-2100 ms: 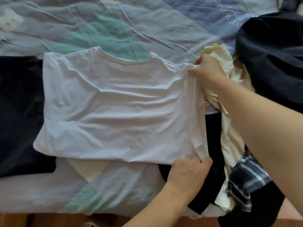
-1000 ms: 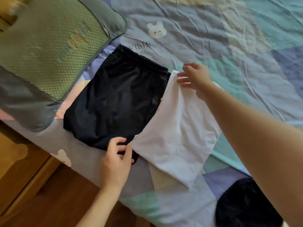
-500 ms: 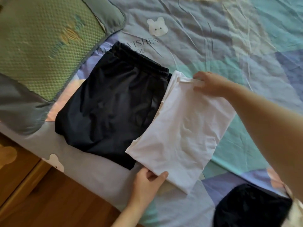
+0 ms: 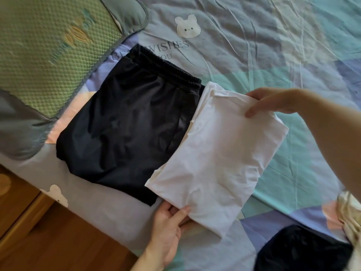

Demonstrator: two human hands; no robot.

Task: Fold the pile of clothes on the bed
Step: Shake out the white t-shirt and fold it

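Observation:
A white t-shirt, folded into a narrow rectangle, lies on the bed and overlaps the right edge of folded black shorts. My left hand grips the shirt's near edge, thumb on top and fingers under it. My right hand holds the far edge, thumb pressed on the cloth. More unfolded clothes lie at the lower right: a dark garment and a cream one, both cut off by the frame.
A green quilted pillow with grey trim fills the upper left. The patterned bedsheet stretches behind and to the right. Wooden floor and a wooden cabinet lie beyond the bed's near edge.
The flat white t-shirt has been folded in half and carried left beside the black shorts. In the last half second both hands shifted slightly along its near and far edges.

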